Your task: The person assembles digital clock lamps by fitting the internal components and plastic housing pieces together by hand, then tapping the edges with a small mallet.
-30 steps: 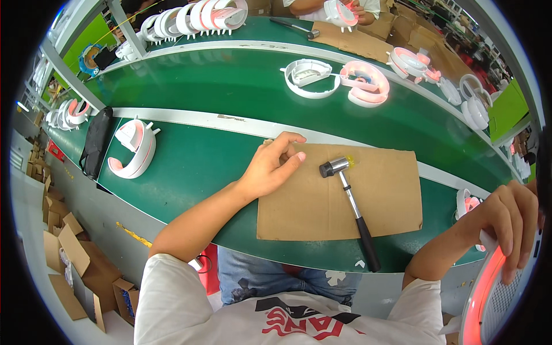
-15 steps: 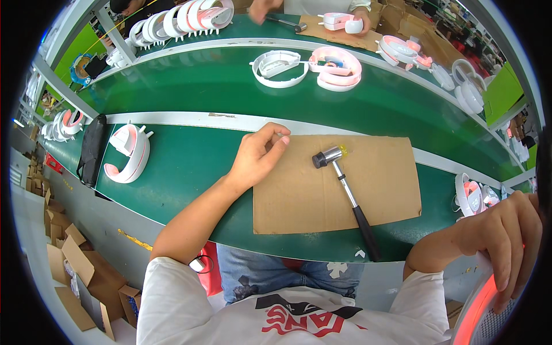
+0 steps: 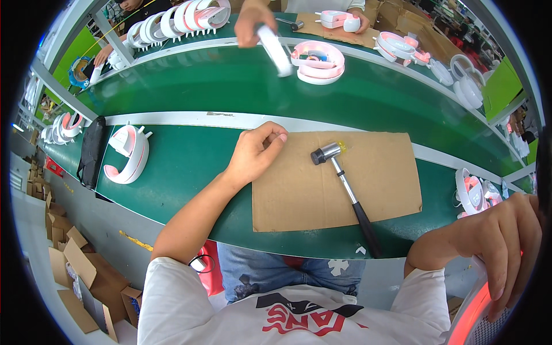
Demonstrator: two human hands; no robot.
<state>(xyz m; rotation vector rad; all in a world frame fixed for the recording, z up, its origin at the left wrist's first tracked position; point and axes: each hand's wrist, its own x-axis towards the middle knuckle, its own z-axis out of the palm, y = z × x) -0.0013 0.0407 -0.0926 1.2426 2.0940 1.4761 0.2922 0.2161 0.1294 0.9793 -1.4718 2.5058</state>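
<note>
My left hand [image 3: 256,150] rests at the left edge of a brown cardboard sheet [image 3: 287,198], its fingers curled and thumb against the index finger. Whatever lies between those fingertips, if anything, is hidden. On the cardboard lies a mallet [image 3: 347,183] with a metal head, a black face, a yellow face and a black handle running toward me. At the far right, close to the camera, my right hand [image 3: 499,244] is bent over the top of a white curved housing [image 3: 480,316] with a glowing red-pink band and a perforated grey side.
A white-and-pink curved shell [image 3: 129,154] and a black pouch [image 3: 92,152] lie left on the green bench. Across the green belt, a co-worker's hand [image 3: 253,26] grips a blurred white piece beside a pink-and-white ring [image 3: 318,62]. Ring parts [image 3: 471,192] sit at right; open cartons [image 3: 86,276] stand lower left.
The co-worker's hand has come over the belt and lifted the white ring piece. Another person's hand has appeared at upper left. My own hands have hardly moved.
</note>
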